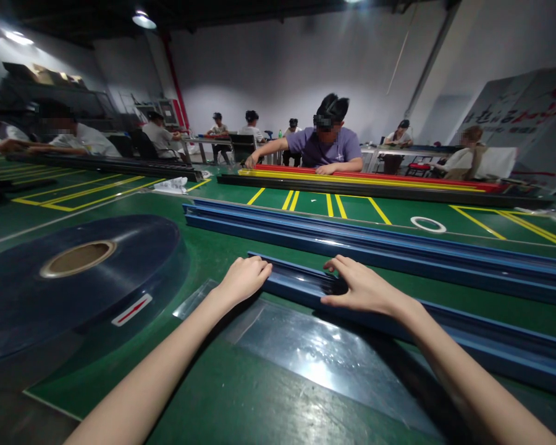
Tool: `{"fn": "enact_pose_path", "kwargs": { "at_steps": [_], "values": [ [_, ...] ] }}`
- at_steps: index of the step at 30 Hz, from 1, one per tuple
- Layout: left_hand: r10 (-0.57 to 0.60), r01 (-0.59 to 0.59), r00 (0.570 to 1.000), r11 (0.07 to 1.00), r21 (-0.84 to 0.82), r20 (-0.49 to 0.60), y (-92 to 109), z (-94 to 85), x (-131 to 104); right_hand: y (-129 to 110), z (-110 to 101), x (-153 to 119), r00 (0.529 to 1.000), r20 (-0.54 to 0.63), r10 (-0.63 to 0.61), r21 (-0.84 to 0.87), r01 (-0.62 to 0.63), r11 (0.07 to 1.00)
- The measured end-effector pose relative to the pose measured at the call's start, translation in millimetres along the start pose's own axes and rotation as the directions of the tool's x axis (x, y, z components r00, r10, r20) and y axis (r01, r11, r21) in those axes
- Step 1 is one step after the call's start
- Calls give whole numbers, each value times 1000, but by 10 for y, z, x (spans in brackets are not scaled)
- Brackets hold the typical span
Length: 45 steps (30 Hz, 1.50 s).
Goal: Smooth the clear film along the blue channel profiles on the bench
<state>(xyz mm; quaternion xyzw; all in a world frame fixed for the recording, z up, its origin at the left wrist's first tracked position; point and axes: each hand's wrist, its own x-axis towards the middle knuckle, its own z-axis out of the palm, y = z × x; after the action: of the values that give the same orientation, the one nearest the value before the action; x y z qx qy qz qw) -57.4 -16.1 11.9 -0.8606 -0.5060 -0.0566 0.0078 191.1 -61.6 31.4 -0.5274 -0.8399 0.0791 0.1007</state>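
A long blue channel-shaped profile (296, 285) lies on the green tabletop, running from my hands out to the right edge. My left hand (246, 277) is closed over its left end, fingers bent onto the channel. Farther along, my right hand (364, 287) grips across the same profile, with the thumb at the near rim and the curved fingers at the far rim. Between thumb and fingers the dark inside of the channel shows. A clear plastic sheet (315, 352) lies flat on the near side, partly under the profile.
More blue profiles (352, 238) lie just beyond. On the left is a large roll of clear film (13, 296) with a cardboard core. A white ring (427, 224) lies back right. Across the table, a person in purple (333, 145) leans over red, yellow and black strips (375, 180).
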Motion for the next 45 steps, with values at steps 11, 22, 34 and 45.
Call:
{"fn": "enact_pose_path", "kwargs": {
  "at_steps": [11, 22, 34, 45],
  "values": [
    [-37, 42, 998, 991, 124, -42, 57, 75, 8, -74, 268, 117, 998, -54, -14, 118, 20, 993],
    [-22, 37, 996, 983, 181, -82, 47, 144, 7, -93, 230, 110, 999, -38, -4, 115, 8, 993],
    [-39, 45, 998, 987, 152, -41, 61, 105, -5, -51, 262, 112, 999, -37, -30, 124, 35, 992],
    [-26, 26, 1000, 982, 186, -5, 60, 86, -2, -30, 285, 115, 998, -47, -43, 115, 48, 992]
  ]
}}
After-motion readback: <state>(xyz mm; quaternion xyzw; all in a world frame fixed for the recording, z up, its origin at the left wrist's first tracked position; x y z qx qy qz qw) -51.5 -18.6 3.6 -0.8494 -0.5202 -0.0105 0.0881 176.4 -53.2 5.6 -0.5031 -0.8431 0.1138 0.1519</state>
